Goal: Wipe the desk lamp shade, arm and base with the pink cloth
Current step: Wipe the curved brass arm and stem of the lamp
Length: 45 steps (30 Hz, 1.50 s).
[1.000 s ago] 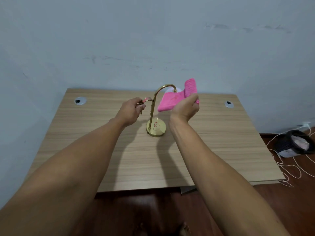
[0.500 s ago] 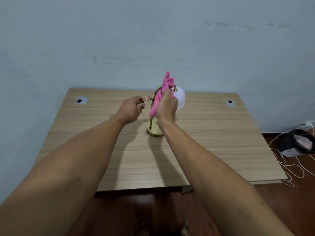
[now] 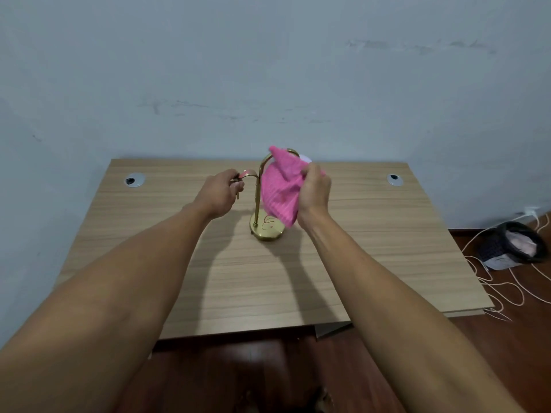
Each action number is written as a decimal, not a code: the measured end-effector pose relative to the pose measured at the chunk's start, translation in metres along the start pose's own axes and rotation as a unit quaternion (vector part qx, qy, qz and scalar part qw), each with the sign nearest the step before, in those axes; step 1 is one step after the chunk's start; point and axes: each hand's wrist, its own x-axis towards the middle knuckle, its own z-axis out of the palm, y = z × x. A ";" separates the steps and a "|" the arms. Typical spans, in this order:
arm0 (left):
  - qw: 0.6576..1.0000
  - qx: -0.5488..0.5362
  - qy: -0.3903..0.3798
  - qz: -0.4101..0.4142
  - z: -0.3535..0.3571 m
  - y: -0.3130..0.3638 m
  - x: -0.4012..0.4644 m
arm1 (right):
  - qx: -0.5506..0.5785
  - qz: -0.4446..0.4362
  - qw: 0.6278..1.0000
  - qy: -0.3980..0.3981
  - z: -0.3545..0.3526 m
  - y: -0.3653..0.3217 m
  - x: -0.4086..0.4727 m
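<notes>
Pink cloth (image 3: 280, 192) bunched in right hand (image 3: 314, 192) over shade | left hand (image 3: 219, 193) pinching lamp's side hook (image 3: 247, 175) | slender brass lamp (image 3: 266, 225) near desk (image 3: 387, 234) back edge could tip under a hard swipe.

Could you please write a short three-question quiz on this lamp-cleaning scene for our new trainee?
1. True or false: the right hand holds the pink cloth.
2. What does the left hand grip? A) the lamp's round base B) the lamp's short curved side arm C) a cable
3. Fill in: the lamp's gold base stands on the wooden ____.

Key:
1. True; the cloth is bunched in it, in front of the white shade.
2. B, the side arm.
3. Desk.
</notes>
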 end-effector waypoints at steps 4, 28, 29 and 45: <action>1.000 -0.006 -0.004 -0.009 0.000 0.000 0.000 | 0.067 -0.090 0.981 0.158 0.002 -0.043 0.010; 1.000 -0.012 0.000 -0.002 -0.001 -0.001 0.008 | -0.273 0.022 0.951 -0.147 0.051 -0.065 0.057; 1.000 -0.012 0.000 -0.001 -0.001 -0.002 0.007 | -0.201 0.050 0.972 -0.108 0.052 -0.067 0.059; 0.999 -0.031 0.013 -0.018 0.001 -0.006 0.005 | -0.207 -0.258 0.941 -0.068 0.036 0.050 -0.009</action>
